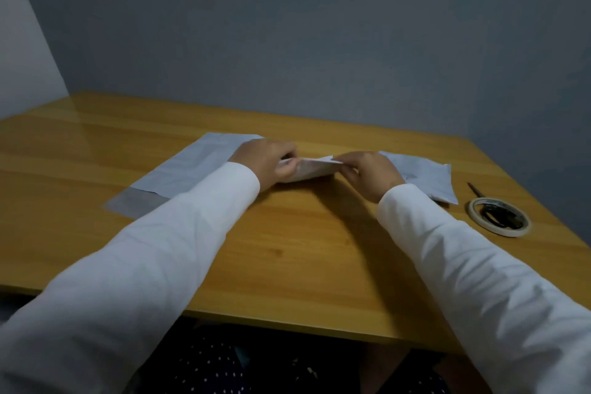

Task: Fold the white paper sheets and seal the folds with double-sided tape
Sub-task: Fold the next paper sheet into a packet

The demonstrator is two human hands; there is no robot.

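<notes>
While both hands work at it, the folded sheet (311, 168) sits mid-table, lifted slightly off the wood between them. The left hand (267, 163) has its fingers curled around the sheet's left end, and the right hand (367, 173) pinches the right end, fingers bent over the top edge; both have a real hold on the paper. It looks like a fold is being pressed or closed right now, though motion blur hides whether any tape is already on this piece. As for progress, I'd call it partway: to the right, just beyond the right hand, lies a small pile of folded sheets (425, 178) that look finished, while to the left a stack of flat sheets (198, 166) waits, partly under the left forearm, so there is plenty left to fold. Out at the right edge of the wooden table (287, 249) lies the roll of tape (500, 216), flat on the wood, with what appear to be dark scissors (479, 194) lying through its ring, the blades pointing away. Nothing stands between the hands and the tape, but the right hand must let go of the sheet to reach it, and the finished pile lies close to that path.
</notes>
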